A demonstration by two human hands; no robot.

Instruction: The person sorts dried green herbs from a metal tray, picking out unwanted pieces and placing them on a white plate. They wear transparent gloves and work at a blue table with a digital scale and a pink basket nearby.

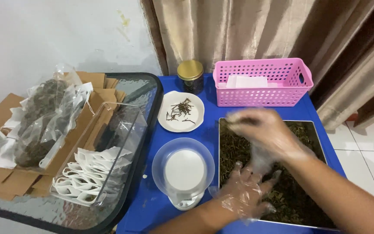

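Note:
Both my hands wear thin clear plastic gloves and work over a metal tray (317, 128) full of dried dark green leaves (291, 195). My left hand (244, 190) lies flat on the leaves near the tray's front left, fingers spread. My right hand (265, 130) hovers above the tray's back left part, blurred, its fingers curled; I cannot tell whether it holds any leaves. Left of the tray stands a small white scale (182, 197) with a clear bowl (183, 167) on it.
A white dish (181, 111) with dark twigs, a gold-lidded jar (190, 76) and a pink basket (262, 82) stand at the back of the blue table (152, 203). On the left glass table, a clear bin (96, 160) holds white sachets beside a bag of leaves (44, 121) and cardboard.

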